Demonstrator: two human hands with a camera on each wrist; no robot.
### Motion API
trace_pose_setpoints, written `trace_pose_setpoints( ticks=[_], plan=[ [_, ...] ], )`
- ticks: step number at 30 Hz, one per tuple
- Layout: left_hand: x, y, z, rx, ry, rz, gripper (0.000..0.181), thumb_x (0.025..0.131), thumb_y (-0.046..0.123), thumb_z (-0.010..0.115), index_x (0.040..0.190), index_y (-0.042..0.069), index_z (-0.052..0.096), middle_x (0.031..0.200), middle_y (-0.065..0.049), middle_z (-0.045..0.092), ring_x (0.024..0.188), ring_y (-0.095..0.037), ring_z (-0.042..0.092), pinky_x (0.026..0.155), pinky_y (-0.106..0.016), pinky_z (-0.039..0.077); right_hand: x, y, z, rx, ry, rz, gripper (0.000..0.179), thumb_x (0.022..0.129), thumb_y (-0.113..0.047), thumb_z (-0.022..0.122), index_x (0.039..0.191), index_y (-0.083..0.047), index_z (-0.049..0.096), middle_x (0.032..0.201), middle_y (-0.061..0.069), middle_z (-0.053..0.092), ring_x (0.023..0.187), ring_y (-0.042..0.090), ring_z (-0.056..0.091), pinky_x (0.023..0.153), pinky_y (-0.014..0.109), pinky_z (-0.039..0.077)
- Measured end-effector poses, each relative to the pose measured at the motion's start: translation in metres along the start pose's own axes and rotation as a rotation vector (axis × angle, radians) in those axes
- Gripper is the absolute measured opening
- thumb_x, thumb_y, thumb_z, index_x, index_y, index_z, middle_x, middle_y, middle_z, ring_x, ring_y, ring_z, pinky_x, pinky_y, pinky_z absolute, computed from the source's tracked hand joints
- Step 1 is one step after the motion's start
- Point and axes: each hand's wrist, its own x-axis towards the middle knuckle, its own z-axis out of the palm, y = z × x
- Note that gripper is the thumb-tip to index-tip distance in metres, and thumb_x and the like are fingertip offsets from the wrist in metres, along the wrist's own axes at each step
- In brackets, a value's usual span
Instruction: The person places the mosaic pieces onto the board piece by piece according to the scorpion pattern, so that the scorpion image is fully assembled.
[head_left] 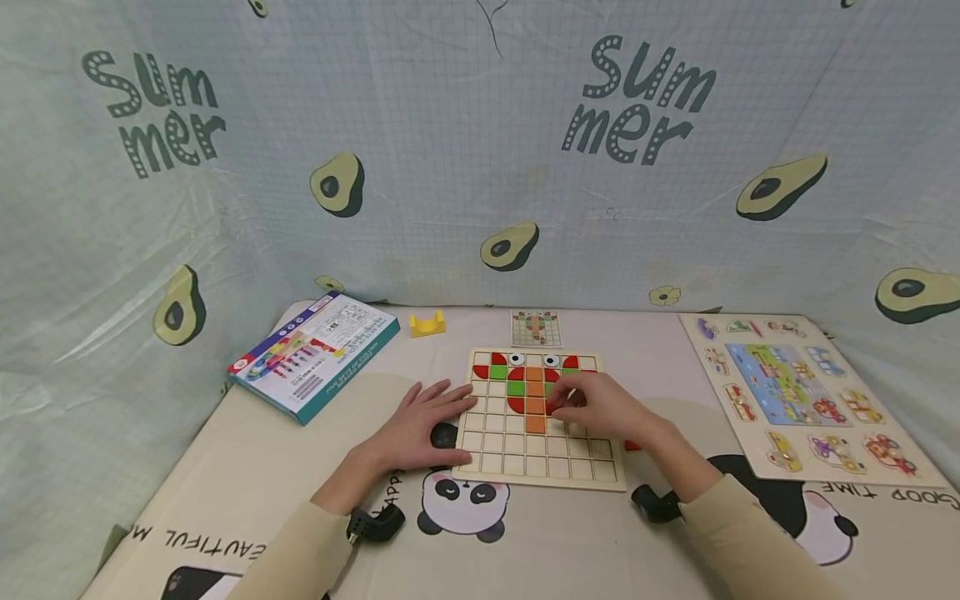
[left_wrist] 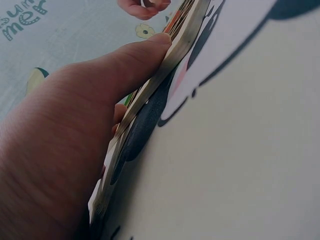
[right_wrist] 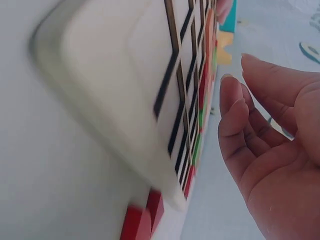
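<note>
A wooden grid board (head_left: pixel 510 467) lies in front of me, with red, green and orange tiles (head_left: pixel 535 408) and two eye tiles (head_left: pixel 516 359) set in its upper cells. My left hand (head_left: pixel 422 425) rests at the board's left side, fingers spread over the edge. In the left wrist view, the left thumb (left_wrist: pixel 135 62) touches the board's rim. Above the right half of the grid is my right hand (head_left: pixel 600 406), its fingertips near a red tile beside the orange column. The right wrist view shows its thumb and bent fingers (right_wrist: pixel 232 112) apart, with nothing visible between them.
A small pattern card (head_left: pixel 536 328) lies behind the board. A yellow stand (head_left: pixel 427 324) and a flat box (head_left: pixel 315 354) are at the left. On the right lies a vehicle puzzle board (head_left: pixel 810 396). Red pieces (right_wrist: pixel 135 222) lie beside the grid board's right edge.
</note>
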Motion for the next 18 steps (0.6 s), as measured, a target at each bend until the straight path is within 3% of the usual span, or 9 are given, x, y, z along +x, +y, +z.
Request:
trace_pose_setpoints(
  ticks=[6,13,18],
  plan=[
    [0.000,0.001,0.000,-0.004,-0.005,-0.005,0.084,0.084,0.062,0.069,0.154,0.022,0.046,0.162,0.002,0.035,0.152,-0.031,0.017,0.118,-0.061,0.002,-0.014,0.012,-0.011,0.009,0.013,0.043,0.010,0.092,-0.012,0.075,0.101,-0.010,0.070,0.089,-0.003,0.062,0.079,0.015,0.059,0.072,0.030,0.052],
    [0.000,0.001,0.000,-0.005,-0.005,-0.006,0.084,0.084,0.063,0.069,0.154,0.022,0.046,0.162,0.003,0.034,0.152,-0.031,0.017,0.118,-0.061,0.002,-0.036,0.025,-0.023,0.019,0.021,0.022,0.013,0.091,-0.009,0.074,0.102,-0.006,0.069,0.090,-0.002,0.063,0.079,0.016,0.059,0.069,0.028,0.052],
    [0.000,0.001,0.000,-0.008,-0.003,-0.001,0.084,0.084,0.063,0.069,0.154,0.022,0.046,0.162,0.002,0.034,0.152,-0.031,0.017,0.118,-0.061,0.002,-0.050,0.033,-0.030,0.023,0.010,0.068,0.013,0.091,-0.009,0.074,0.103,-0.006,0.068,0.089,-0.001,0.062,0.078,0.017,0.059,0.064,0.026,0.052]
  ],
)
